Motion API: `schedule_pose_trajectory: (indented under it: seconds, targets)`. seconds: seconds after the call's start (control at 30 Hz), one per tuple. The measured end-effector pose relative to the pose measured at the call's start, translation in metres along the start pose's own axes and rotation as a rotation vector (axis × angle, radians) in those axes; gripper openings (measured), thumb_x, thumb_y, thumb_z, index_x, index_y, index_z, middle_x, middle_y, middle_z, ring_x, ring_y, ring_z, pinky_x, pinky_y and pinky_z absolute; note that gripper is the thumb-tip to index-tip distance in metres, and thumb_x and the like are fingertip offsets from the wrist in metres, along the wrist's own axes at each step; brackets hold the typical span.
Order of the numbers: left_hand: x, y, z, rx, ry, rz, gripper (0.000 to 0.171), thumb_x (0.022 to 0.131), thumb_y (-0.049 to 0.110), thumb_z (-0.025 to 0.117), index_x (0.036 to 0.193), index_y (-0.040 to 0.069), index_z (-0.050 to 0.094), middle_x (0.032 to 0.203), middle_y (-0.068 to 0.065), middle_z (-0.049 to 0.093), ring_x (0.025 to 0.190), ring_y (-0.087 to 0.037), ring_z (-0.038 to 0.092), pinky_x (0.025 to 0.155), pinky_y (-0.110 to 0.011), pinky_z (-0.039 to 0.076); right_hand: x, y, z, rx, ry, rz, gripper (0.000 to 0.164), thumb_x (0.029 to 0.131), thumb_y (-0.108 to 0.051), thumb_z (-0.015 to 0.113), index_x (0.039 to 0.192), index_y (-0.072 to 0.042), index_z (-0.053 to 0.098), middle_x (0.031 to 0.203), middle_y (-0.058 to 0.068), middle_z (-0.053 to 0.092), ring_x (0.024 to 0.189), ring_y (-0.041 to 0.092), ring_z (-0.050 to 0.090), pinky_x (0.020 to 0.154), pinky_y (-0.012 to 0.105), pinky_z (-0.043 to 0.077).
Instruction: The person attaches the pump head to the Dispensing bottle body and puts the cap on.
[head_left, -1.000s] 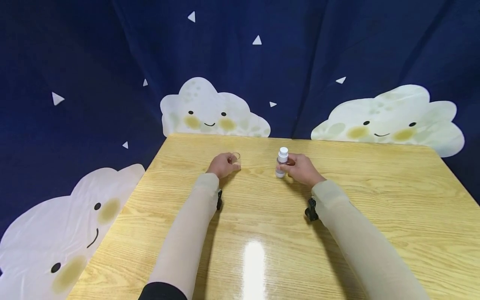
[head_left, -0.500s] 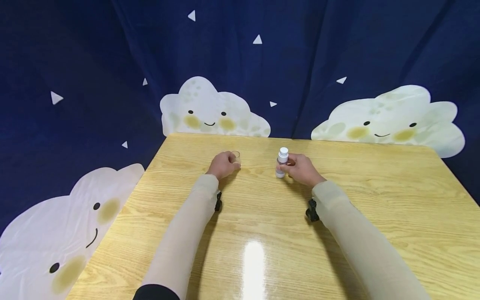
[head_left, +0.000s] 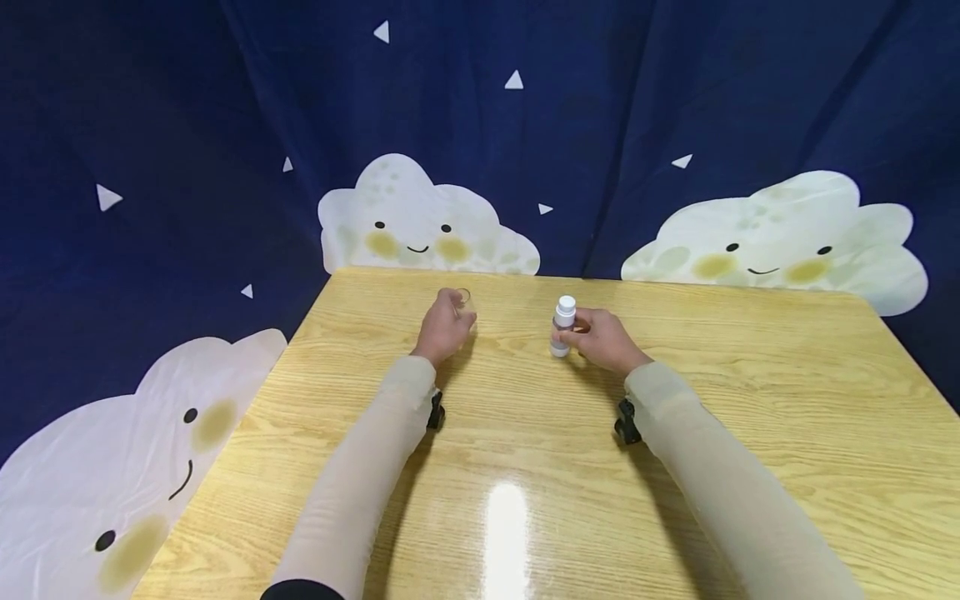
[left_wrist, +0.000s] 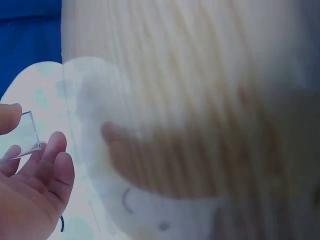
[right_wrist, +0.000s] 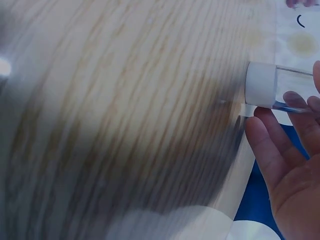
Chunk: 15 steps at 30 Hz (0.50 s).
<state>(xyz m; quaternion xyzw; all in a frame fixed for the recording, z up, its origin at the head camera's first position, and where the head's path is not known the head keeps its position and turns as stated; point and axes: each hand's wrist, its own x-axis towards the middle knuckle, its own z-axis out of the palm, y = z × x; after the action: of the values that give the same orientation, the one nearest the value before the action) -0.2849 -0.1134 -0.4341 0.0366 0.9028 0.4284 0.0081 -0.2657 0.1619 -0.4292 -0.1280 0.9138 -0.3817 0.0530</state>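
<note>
My left hand (head_left: 441,327) holds a small clear cup (head_left: 466,304) near the far side of the table. In the left wrist view the see-through cup (left_wrist: 24,135) sits between the thumb (left_wrist: 9,118) and the other fingers. To the right, my right hand (head_left: 606,337) grips a clear bottle (head_left: 564,317) with a white cap, held upright. Its white base (right_wrist: 261,85) shows in the right wrist view, close to the wood; whether it touches I cannot tell. Cup and bottle are a hand's width or so apart.
The wooden table (head_left: 510,425) reaches back to a dark blue curtain (head_left: 465,100) printed with white clouds and triangles. A bright light reflection (head_left: 506,533) lies on the near part of the tabletop. Black wrist cameras (head_left: 627,423) sit under both sleeves.
My left hand has moved slightly farther away with the cup, and the hand has turned a little. The right hand and the bottle have stayed in place.
</note>
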Motion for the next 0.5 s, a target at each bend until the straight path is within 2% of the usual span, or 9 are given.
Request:
schedule_pose_trajectory:
  seconds: [0.17, 0.3, 0.5]
  targets:
    - [-0.001, 0.010, 0.003, -0.019, 0.021, 0.054, 0.044, 0.092, 0.027, 0.053, 0.130, 0.014, 0.036, 0.122, -0.006, 0.053, 0.097, -0.019, 0.058, 0.067, -0.030, 0.049, -0.001, 0.001, -0.002, -0.009, 0.008, 0.004, 0.038, 0.085, -0.031, 0.064, 0.119, -0.015, 0.060, 0.118, 0.008, 0.063, 0.109, 0.028, 0.060, 0.085, 0.040, 0.052]
    - [-0.002, 0.017, 0.006, -0.039, 0.016, 0.091, 0.047, 0.092, 0.026, 0.053, 0.133, 0.014, 0.035, 0.126, -0.005, 0.051, 0.098, -0.018, 0.058, 0.070, -0.028, 0.049, -0.002, -0.002, -0.002, 0.016, 0.007, -0.006, 0.038, 0.085, -0.029, 0.064, 0.119, -0.013, 0.060, 0.117, 0.010, 0.063, 0.106, 0.029, 0.061, 0.081, 0.038, 0.053]
    - [-0.005, 0.028, 0.010, -0.088, 0.033, 0.149, 0.041, 0.092, 0.016, 0.052, 0.131, 0.014, 0.040, 0.129, -0.007, 0.049, 0.098, -0.017, 0.056, 0.071, -0.029, 0.048, -0.003, -0.005, -0.002, 0.024, 0.001, -0.004, 0.038, 0.085, -0.028, 0.064, 0.119, -0.013, 0.060, 0.119, 0.011, 0.063, 0.105, 0.029, 0.062, 0.080, 0.036, 0.053]
